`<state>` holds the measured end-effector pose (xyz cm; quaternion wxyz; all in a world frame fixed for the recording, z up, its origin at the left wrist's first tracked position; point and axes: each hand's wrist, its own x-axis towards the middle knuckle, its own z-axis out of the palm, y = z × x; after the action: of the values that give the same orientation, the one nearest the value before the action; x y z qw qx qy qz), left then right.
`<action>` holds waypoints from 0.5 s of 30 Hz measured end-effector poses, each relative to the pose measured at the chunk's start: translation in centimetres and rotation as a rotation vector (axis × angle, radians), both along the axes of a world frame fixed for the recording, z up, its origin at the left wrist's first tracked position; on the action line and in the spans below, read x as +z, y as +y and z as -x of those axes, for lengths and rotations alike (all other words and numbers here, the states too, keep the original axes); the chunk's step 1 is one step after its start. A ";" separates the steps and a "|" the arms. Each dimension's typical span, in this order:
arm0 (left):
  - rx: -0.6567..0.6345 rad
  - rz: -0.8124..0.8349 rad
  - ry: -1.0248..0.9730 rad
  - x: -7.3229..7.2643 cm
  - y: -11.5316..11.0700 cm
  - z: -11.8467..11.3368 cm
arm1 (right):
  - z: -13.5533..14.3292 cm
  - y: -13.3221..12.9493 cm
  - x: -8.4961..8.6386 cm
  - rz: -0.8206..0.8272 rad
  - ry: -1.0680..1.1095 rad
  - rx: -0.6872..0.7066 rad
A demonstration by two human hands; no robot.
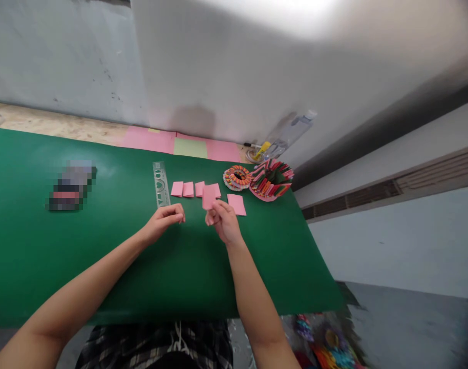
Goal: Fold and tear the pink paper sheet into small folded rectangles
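My right hand (225,224) pinches a small pink paper piece (208,197) between thumb and fingers, raised above the green tabletop. To its left, my left hand (166,220) is loosely curled, with nothing showing in its fingers. It is beside the lower end of a clear stencil ruler (161,185). Beyond the hands, several folded pink paper pieces lie in a row, among them a leftmost piece (177,189) and a middle piece (199,188). Another pink piece (237,204) rests just right of my right hand.
A ring of folded paper (231,185) and a larger round folded-paper piece (256,188) stand at the right. Behind them are a clear bottle (291,134) and a yellow marker (263,149). Pink sheets (149,139) lie along the wall. A blurred-out object (70,187) is at left.
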<state>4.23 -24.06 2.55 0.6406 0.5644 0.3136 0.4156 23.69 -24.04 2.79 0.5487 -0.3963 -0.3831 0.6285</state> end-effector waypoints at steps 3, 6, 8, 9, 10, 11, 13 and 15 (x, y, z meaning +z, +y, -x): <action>0.076 -0.088 0.203 -0.3 0.2 -0.1 | 0.5 0.3 -0.6 0.096 -0.178 -0.041; 0.171 -0.230 0.435 -0.4 0.2 -0.1 | 1.0 0.3 -0.9 0.092 -0.231 -0.109; 0.202 -0.382 0.625 -0.5 0.1 -0.1 | 1.2 0.3 -1.1 0.069 -0.228 -0.154; 0.204 -0.461 0.730 -0.6 0.0 -0.1 | 1.2 0.3 -1.2 0.058 -0.224 -0.178; 0.201 -0.530 0.836 -0.8 -0.1 -0.1 | 1.2 0.3 -1.3 0.047 -0.224 -0.199; 0.199 -0.585 0.939 -1.1 -0.2 -0.2 | 1.2 0.3 -1.4 0.032 -0.230 -0.217; 0.207 -0.655 1.115 -1.6 -0.4 -0.3 | 1.0 0.4 -1.7 -0.030 -0.278 -0.248; 0.224 -0.689 1.233 -1.9 -0.6 -0.4 | 1.0 0.4 -2.0 -0.152 -0.397 -0.282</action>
<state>4.59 -24.68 0.63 0.0854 0.8313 0.5255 0.1596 22.73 -23.60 0.82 0.5731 -0.5190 -0.4706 0.4251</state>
